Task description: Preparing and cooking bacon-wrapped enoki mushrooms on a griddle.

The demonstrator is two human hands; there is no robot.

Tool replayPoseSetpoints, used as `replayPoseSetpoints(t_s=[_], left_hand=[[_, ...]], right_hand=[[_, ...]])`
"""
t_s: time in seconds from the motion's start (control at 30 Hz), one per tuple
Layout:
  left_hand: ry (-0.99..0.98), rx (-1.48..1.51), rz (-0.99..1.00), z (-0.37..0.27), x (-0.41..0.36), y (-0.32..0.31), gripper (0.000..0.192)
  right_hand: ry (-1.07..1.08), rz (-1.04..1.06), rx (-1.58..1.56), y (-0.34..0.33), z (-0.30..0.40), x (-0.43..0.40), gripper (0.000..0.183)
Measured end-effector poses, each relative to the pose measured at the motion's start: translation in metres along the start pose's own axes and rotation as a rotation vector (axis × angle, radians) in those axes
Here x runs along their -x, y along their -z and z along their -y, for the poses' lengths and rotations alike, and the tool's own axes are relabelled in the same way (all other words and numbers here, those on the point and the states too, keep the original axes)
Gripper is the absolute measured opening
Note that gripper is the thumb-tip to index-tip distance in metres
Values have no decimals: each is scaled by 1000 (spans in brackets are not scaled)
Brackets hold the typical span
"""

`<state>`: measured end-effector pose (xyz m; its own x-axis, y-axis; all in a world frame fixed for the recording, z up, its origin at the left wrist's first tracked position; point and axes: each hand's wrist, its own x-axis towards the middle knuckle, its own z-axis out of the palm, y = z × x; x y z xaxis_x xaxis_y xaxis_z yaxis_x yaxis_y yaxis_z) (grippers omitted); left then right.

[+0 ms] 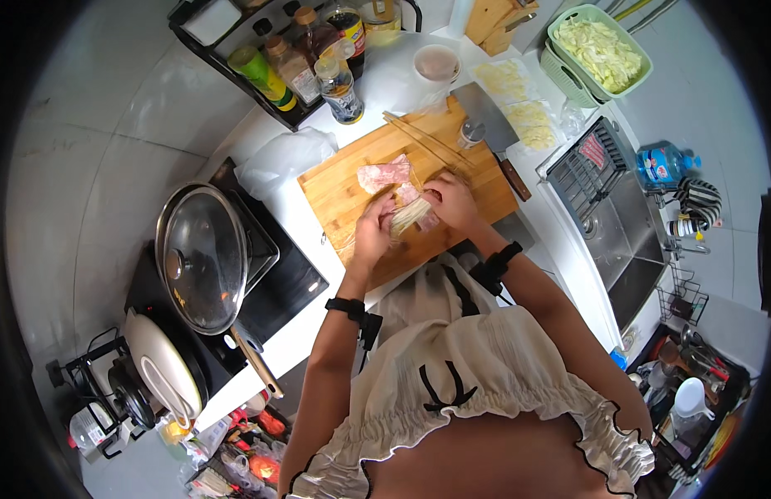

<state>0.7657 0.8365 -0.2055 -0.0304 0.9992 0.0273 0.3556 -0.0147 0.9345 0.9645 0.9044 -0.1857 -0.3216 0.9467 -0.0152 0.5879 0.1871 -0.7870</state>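
Both hands are over a wooden cutting board [335,171]. A bundle of pale enoki mushrooms [410,215] lies between them, across pinkish meat slices. My left hand [373,229] grips the bundle's lower left end and a piece of meat. At the other end, my right hand [453,201] has its fingers curled around the mushrooms; its fingertips are partly hidden. Just beyond the hands, a meat slice [383,174] rests flat on the board. Another bit of meat [428,221] shows beneath the bundle. Loose mushroom strands are scattered near the board's left edge.
Chopsticks [426,137] and a small jar [471,133] sit on the board. A cleaver [485,115] lies at its far right corner. Left is a lidded pan [204,262] on the cooktop; right, a sink [629,249]. Behind stand sauce bottles [342,93] and a basket of shredded cabbage [601,53].
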Motion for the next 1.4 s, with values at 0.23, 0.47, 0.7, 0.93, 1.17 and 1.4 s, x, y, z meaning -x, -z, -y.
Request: replayPoseSetpoints(t_s=[0.23, 0.47, 0.7, 0.93, 1.17, 1.4], left_hand=[[211, -215, -142, 6, 8, 36, 28], [-105, -524, -132, -4, 20, 26, 36], [203, -420, -190, -1, 28, 34, 28], [150, -658, -384, 8, 45, 53, 27], [209, -666, -384, 7, 58, 56, 21], [494, -31, -320, 46, 84, 39, 22]], right_hand=[[346, 19, 79, 2, -17, -3, 10], [423, -120, 159, 13, -7, 4, 12], [455, -11, 170, 16, -14, 49, 12], [471, 45, 39, -6, 16, 37, 14], [616, 373, 620, -71, 68, 5, 16], [316, 468, 556, -111, 94, 32, 31]])
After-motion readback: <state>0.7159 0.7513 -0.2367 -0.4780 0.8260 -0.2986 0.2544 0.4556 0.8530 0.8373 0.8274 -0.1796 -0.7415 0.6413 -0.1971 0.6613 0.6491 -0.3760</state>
